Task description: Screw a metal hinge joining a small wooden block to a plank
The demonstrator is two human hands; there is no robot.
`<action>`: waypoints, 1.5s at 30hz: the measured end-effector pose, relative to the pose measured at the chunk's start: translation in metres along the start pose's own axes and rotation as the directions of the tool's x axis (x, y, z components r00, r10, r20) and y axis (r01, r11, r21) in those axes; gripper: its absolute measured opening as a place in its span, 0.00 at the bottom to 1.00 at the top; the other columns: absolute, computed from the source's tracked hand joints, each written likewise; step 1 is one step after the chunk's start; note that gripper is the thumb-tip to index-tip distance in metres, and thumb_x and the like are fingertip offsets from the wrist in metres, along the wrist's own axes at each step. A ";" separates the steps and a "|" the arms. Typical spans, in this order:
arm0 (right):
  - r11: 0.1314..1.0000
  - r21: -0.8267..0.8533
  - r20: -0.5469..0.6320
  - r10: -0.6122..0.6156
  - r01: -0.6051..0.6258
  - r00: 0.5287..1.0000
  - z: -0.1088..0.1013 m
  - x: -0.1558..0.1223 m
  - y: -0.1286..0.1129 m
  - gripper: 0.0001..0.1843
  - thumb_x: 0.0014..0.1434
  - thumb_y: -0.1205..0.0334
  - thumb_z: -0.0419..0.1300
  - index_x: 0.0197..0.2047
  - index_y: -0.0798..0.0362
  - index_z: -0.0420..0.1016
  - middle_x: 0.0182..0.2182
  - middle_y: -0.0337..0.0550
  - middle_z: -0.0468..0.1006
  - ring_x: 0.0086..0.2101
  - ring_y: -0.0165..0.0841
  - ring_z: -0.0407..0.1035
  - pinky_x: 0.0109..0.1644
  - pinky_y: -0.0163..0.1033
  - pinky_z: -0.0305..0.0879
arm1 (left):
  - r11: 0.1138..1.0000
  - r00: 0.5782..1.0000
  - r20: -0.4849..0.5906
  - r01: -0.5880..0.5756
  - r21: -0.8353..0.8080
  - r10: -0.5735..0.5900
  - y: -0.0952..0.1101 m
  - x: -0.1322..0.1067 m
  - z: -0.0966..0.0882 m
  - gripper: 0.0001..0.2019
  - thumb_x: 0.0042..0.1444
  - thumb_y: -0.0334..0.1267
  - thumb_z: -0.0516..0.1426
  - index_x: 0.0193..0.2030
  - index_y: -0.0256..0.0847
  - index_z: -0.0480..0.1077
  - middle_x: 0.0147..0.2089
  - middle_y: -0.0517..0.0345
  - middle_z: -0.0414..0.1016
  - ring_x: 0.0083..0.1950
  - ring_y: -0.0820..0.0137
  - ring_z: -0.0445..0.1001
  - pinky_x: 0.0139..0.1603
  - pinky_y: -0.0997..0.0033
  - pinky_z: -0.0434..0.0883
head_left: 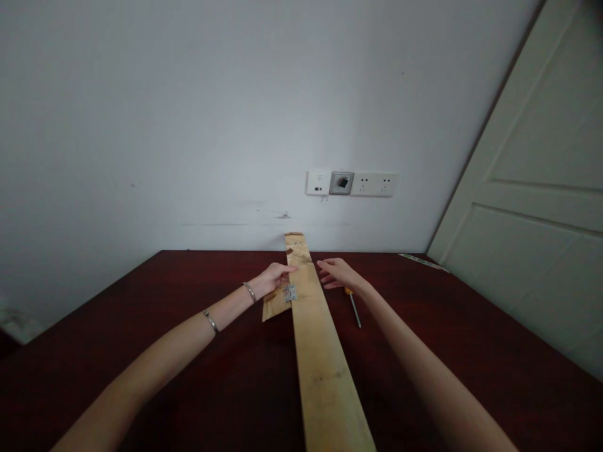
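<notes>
A long pale wooden board [325, 364] runs away from me toward the wall. A metal hinge [290, 292] with screws joins its left edge to a shorter wooden piece [277, 305] that sticks out to the left. My left hand [273, 277] grips the long board's left edge just beyond the hinge, thumb on top and the other fingers mostly hidden. Just right of the board, my right hand [336, 272] has loosely bent fingers apart, with nothing seen in them. Below it lies a screwdriver [355, 311], its yellow handle partly covered by that hand.
The dark red tabletop [211, 389] reaches to a white wall [211, 125]. Sockets and switches [372, 184] are set low in the wall. A thin patterned strip [423, 262] lies at the back right, near a pale panelled door [532, 207].
</notes>
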State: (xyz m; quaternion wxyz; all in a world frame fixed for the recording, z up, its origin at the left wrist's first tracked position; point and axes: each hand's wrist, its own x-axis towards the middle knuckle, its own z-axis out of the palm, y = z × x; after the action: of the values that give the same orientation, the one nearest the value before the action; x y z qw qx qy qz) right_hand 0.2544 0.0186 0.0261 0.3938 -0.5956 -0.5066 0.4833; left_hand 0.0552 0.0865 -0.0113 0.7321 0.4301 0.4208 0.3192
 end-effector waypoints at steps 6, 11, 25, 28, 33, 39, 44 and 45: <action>0.978 0.211 0.148 -0.025 -0.007 0.989 0.014 0.029 0.014 0.12 0.55 0.56 0.60 0.34 0.59 0.74 0.27 0.47 0.77 0.24 0.29 0.71 0.29 0.35 0.70 | 1.000 1.000 -0.029 -0.011 0.004 0.011 0.003 -0.001 0.006 0.05 0.47 0.28 0.62 0.30 0.28 0.72 0.26 0.47 0.77 0.25 0.67 0.76 0.32 0.69 0.73; 0.944 0.327 0.114 -0.085 0.044 0.990 0.025 0.037 0.022 0.08 0.51 0.62 0.62 0.32 0.59 0.75 0.24 0.44 0.78 0.22 0.29 0.70 0.25 0.33 0.68 | 0.998 0.998 -0.029 -0.057 0.009 0.057 0.001 0.000 0.004 0.05 0.47 0.28 0.63 0.31 0.28 0.72 0.26 0.48 0.77 0.24 0.68 0.75 0.32 0.71 0.73; 0.884 0.463 0.007 -0.082 0.070 0.997 0.032 0.044 0.034 0.07 0.47 0.64 0.61 0.28 0.60 0.74 0.20 0.45 0.77 0.21 0.32 0.71 0.23 0.33 0.66 | 0.985 0.988 0.107 -0.126 0.117 0.113 0.001 -0.007 -0.005 0.15 0.42 0.40 0.67 0.32 0.29 0.73 0.29 0.48 0.77 0.26 0.71 0.74 0.30 0.73 0.70; 0.883 0.465 -0.011 -0.064 0.061 0.998 0.028 0.042 0.032 0.07 0.47 0.64 0.60 0.28 0.60 0.73 0.19 0.45 0.76 0.20 0.31 0.69 0.22 0.33 0.65 | 0.963 0.984 0.143 -0.136 0.233 0.104 0.005 -0.013 -0.011 0.17 0.47 0.46 0.64 0.35 0.31 0.74 0.29 0.51 0.76 0.25 0.73 0.72 0.26 0.76 0.67; 0.883 0.465 -0.062 -0.039 0.063 0.997 0.022 0.042 0.029 0.06 0.48 0.65 0.59 0.27 0.60 0.72 0.19 0.43 0.75 0.18 0.29 0.67 0.20 0.31 0.63 | 0.914 0.973 0.208 -0.174 0.366 0.102 0.008 -0.020 -0.027 0.17 0.53 0.47 0.59 0.35 0.31 0.75 0.32 0.49 0.77 0.29 0.73 0.73 0.32 0.78 0.67; 0.885 0.461 -0.073 -0.040 0.070 0.996 0.021 0.042 0.029 0.06 0.48 0.66 0.60 0.29 0.61 0.73 0.21 0.43 0.75 0.18 0.27 0.66 0.18 0.30 0.60 | 0.883 0.964 0.260 -0.069 0.465 -0.062 0.004 -0.024 -0.042 0.18 0.51 0.49 0.60 0.36 0.33 0.75 0.35 0.47 0.77 0.33 0.69 0.74 0.32 0.75 0.68; 0.884 0.462 -0.060 -0.041 0.065 0.997 0.021 0.039 0.028 0.06 0.49 0.66 0.59 0.30 0.60 0.73 0.20 0.42 0.75 0.18 0.27 0.65 0.19 0.30 0.62 | 0.902 0.943 0.309 -0.024 0.430 -0.122 0.006 -0.034 -0.042 0.15 0.49 0.45 0.62 0.36 0.33 0.76 0.36 0.49 0.77 0.33 0.69 0.74 0.33 0.72 0.70; 0.885 0.462 -0.059 -0.039 0.062 0.997 0.021 0.039 0.027 0.06 0.49 0.66 0.59 0.30 0.60 0.73 0.20 0.42 0.74 0.17 0.27 0.65 0.19 0.30 0.62 | 0.906 0.941 0.317 -0.024 0.423 -0.123 0.007 -0.036 -0.042 0.14 0.49 0.44 0.63 0.36 0.33 0.76 0.35 0.49 0.77 0.33 0.69 0.74 0.33 0.73 0.70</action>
State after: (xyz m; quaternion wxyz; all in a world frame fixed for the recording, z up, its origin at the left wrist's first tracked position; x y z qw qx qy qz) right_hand 0.2407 0.0516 -0.0118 0.5491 -0.4826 -0.3822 0.5652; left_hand 0.0016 0.0752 -0.0039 0.6910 0.6148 0.3595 0.1238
